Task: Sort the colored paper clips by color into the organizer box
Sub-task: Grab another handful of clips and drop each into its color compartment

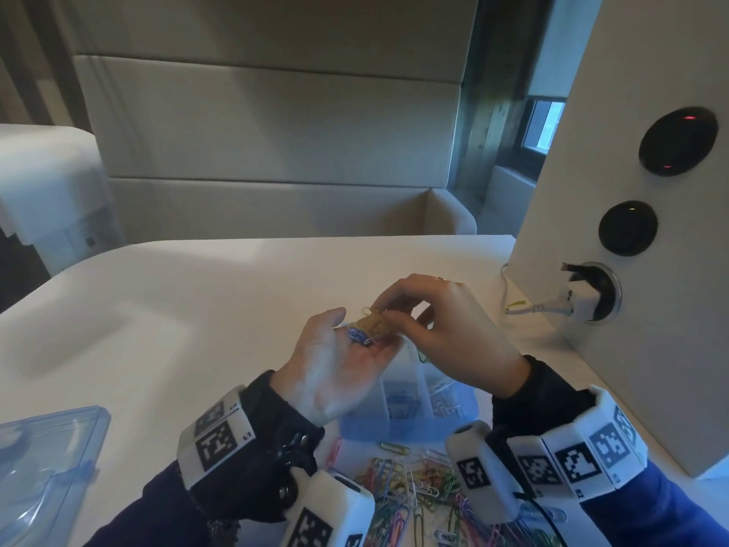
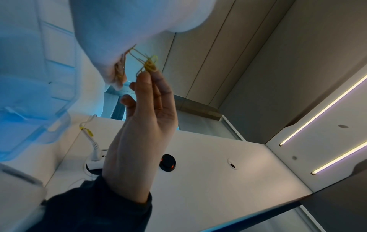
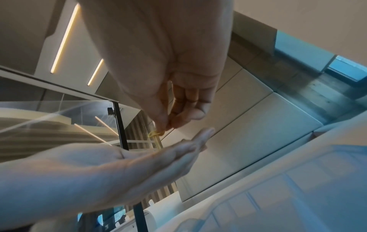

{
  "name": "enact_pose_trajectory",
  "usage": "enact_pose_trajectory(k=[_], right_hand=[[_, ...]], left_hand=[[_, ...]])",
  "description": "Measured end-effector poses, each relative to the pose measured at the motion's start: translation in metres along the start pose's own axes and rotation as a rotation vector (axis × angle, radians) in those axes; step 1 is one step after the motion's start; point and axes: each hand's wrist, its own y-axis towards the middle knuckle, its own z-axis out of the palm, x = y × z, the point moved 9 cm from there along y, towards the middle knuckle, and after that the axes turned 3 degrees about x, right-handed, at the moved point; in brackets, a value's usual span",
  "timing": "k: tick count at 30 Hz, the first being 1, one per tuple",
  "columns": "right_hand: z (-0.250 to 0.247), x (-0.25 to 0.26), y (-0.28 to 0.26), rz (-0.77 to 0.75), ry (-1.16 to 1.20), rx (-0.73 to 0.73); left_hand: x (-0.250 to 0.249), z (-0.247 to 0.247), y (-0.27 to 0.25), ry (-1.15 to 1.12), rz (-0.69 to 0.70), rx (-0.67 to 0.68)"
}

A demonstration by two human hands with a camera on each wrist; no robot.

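**White table, yellow clips lifting off my left palm**

White tabletop fills my head view, with padded beige panels behind it. Nearest to me lies the loose pile of colored paper clips, a tangle of green, yellow, pink, red, blue and white between my two wrists. Just beyond the pile sits the translucent blue organizer box; I can see white dividers in it, blue clips in one compartment and white clips in the one to its right.

Above the box my left hand is held palm up, fingers straight and relaxed, cradling a small heap: blue clips toward the thumb side and a clump of yellow clips toward the fingertips. My right hand reaches in from the right, thumb and forefinger pinching the yellow clips, the other fingers loosely curled. From the left wrist camera I see several yellow clips hooked together, strung between the right fingertips and the left palm.

At the near left edge lies a clear blue lid. On the right stands a white panel with two round black fittings and a socket holding a white plug.
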Motion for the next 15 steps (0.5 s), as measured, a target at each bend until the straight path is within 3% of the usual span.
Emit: enact_pose_trajectory(k=[10, 15], right_hand=[[-0.007, -0.040, 0.001, 0.206, 0.010, -0.088], [-0.004, -0.044, 0.000, 0.222, -0.009, -0.059]], left_hand=[[-0.017, -0.014, 0.001, 0.103, 0.115, -0.186], [-0.020, -0.016, 0.002, 0.117, 0.128, -0.190]])
